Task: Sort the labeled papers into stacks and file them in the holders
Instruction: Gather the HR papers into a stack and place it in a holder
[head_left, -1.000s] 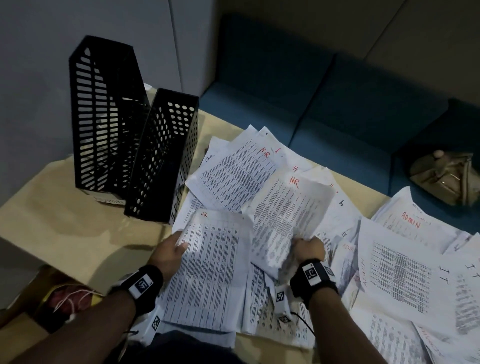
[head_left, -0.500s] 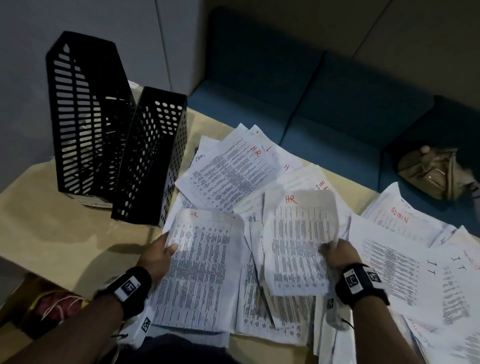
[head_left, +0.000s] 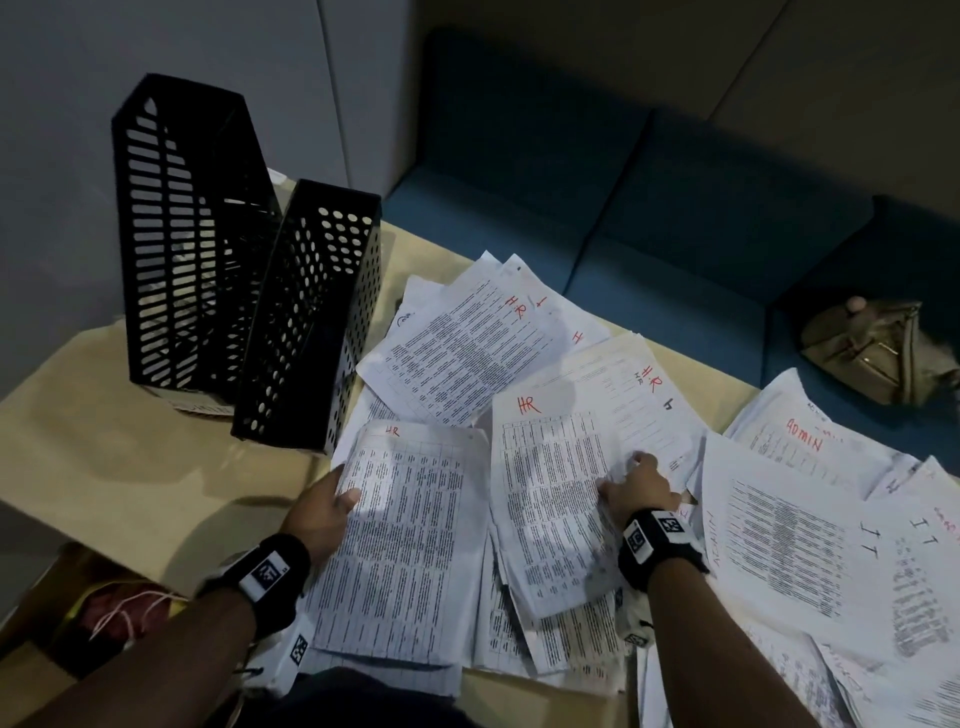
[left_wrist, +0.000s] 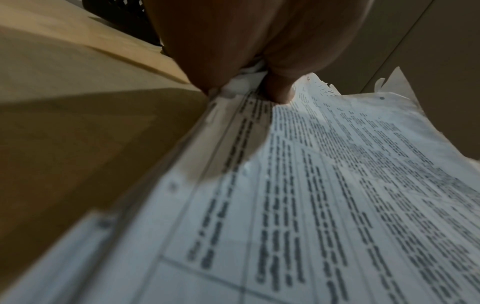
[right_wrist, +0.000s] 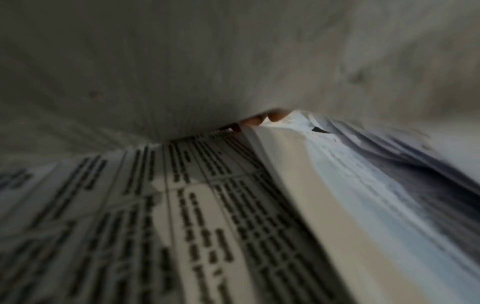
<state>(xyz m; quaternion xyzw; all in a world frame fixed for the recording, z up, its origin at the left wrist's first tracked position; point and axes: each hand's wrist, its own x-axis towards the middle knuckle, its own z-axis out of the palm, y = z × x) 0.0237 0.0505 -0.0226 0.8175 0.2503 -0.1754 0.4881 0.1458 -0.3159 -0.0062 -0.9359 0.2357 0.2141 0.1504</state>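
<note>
your left hand (head_left: 321, 514) grips the left edge of an hr-marked stack (head_left: 405, 540), thumb curled over the printed top sheet and the other fingers tucked beneath; the left wrist view shows that thumb (left_wrist: 280, 90) pressing down on the paper's edge. the stack sits at about 6 o'clock on the table (head_left: 130, 467), just in front of you.

your right hand (head_left: 641, 486) lies at about 4 o'clock from the stack, on a second hr sheet (head_left: 550, 493), fingers bent against its right edge. in the right wrist view only fingertips (right_wrist: 275, 116) peek out between curved sheets, so you cannot tell whether that hand truly pinches the sheet or just rests on it.

more hr sheets (head_left: 467, 343) fan out toward 12 o'clock, overlapping each other. sheets marked admin (head_left: 800, 441) and it (head_left: 872, 540) lie off at 3 o'clock, partly hanging past the table edge.

two black perforated holders (head_left: 244, 291) stand upright side by side at 10 o'clock, the nearer one just beside the paper spread. a blue sofa (head_left: 675, 218) runs behind the table, with a tan bag (head_left: 878, 348) on it at 2 o'clock.
</note>
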